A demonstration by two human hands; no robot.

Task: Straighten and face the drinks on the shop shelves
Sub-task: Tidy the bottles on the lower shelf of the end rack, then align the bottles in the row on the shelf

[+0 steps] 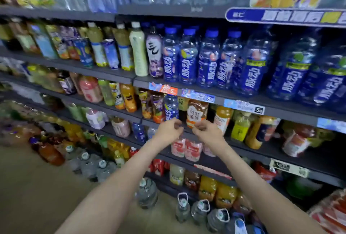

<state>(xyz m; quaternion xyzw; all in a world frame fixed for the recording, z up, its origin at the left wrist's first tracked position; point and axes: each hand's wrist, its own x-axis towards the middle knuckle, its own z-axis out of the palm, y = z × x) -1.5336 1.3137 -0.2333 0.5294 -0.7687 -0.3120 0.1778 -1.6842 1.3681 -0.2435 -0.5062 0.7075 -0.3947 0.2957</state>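
Hovering loosely curled, left hand (169, 129) and right hand (207, 133) hold nothing before glossy plastic bottles (197, 111).

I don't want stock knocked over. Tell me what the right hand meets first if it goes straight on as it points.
Most likely the white-and-orange labelled bottle beyond the right hand; its curled fingers point at that bottle's base, though depth is unclear.
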